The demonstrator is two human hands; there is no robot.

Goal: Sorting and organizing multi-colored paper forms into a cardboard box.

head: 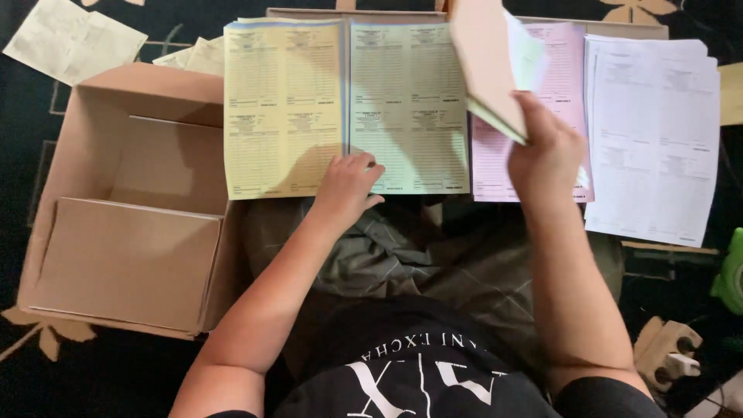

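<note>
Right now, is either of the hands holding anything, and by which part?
The right hand holds a tan cardboard sheet by its lower corner, lifted over the pink forms. The left hand holds nothing; it rests flat on the green forms.

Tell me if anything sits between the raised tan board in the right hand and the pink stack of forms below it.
Nothing visible does. The right hand holds the tan board tilted above the pink stack, with only air under it. The left hand rests apart, on the green stack.

Head view, straight down, close.
</note>
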